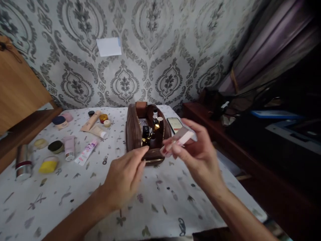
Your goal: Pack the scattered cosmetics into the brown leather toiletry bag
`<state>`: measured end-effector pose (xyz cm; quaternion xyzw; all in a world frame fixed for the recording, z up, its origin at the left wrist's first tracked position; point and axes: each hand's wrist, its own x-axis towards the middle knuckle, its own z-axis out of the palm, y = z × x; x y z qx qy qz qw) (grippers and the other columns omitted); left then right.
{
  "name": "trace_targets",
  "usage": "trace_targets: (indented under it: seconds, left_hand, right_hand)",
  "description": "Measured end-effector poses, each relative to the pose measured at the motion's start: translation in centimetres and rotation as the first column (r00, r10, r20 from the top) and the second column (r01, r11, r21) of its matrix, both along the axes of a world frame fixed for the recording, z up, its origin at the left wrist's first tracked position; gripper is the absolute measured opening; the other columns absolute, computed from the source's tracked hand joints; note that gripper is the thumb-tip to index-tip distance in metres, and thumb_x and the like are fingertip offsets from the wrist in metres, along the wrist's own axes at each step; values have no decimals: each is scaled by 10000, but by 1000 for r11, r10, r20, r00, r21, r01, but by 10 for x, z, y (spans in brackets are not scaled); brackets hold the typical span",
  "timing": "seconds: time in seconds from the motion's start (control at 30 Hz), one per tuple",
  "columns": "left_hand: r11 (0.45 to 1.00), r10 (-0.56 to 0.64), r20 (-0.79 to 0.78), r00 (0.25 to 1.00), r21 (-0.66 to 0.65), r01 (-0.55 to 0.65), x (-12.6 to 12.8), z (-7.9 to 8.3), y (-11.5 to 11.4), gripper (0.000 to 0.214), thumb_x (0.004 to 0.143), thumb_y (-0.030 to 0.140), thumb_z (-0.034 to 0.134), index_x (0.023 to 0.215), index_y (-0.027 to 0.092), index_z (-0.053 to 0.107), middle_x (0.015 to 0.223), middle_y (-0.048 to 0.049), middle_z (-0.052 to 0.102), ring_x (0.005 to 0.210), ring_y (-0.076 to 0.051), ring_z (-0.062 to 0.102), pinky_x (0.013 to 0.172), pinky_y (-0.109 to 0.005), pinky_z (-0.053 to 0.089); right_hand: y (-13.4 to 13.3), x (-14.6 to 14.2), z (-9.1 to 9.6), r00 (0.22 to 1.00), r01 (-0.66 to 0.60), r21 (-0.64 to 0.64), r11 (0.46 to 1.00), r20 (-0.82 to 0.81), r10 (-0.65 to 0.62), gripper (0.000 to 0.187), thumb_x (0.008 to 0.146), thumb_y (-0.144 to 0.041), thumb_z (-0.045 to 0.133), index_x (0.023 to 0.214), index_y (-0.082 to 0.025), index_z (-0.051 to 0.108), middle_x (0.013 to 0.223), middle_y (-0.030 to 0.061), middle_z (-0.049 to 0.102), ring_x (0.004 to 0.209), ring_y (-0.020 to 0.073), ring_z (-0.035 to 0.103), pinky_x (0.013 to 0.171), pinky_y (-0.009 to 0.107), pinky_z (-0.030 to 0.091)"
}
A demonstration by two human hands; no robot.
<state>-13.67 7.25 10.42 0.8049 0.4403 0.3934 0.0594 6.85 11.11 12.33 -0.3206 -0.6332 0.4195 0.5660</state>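
My right hand [200, 157] grips a small pale pink and whitish box [182, 136] between thumb and fingers, just right of a brown cosmetic bag. Motion blur hides its print. The cosmetic bag [131, 125] stands unzipped, with several bottles inside, among them a black-capped one [145, 131] and a gold one with a white cap [157, 125]. At the bag's front left edge is my left hand [125, 179], its index finger and thumb stretched out slightly apart with nothing between them. Whether its fingertips touch the bag I cannot tell.
Left on the patterned tablecloth [100, 207] lie several cosmetics: a pink tube [69, 148], a unicorn-coloured tube [86, 152], a beige tube [91, 121], a yellow jar [48, 164] and a silver-brown cylinder [23, 162]. A phone [175, 124] lies behind the bag's right side.
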Motion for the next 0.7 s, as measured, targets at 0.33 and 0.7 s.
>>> trace_targets:
  seconds: [0.33, 0.7]
  left_hand:
    - [995, 7, -267, 964, 94, 19, 14, -40, 7, 443, 942, 93, 411, 1375, 169, 465, 1313, -122, 648, 1113, -239, 675, 831, -353, 619]
    - [977, 36, -269, 962, 213, 23, 11, -49, 10, 394, 924, 51, 425, 1296, 74, 553, 1255, -138, 681, 1030, -220, 694, 855, -348, 615]
  right_hand:
    - [34, 9, -3, 956, 1, 173, 985, 289, -51, 398, 935, -288, 632, 1305, -234, 495, 916, 24, 711, 827, 170, 707, 804, 334, 584]
    - [44, 1, 7, 712, -108, 401, 910, 670, -211, 268, 952, -139, 528, 1210, -179, 588, 970, 70, 698, 837, 170, 686, 728, 287, 575]
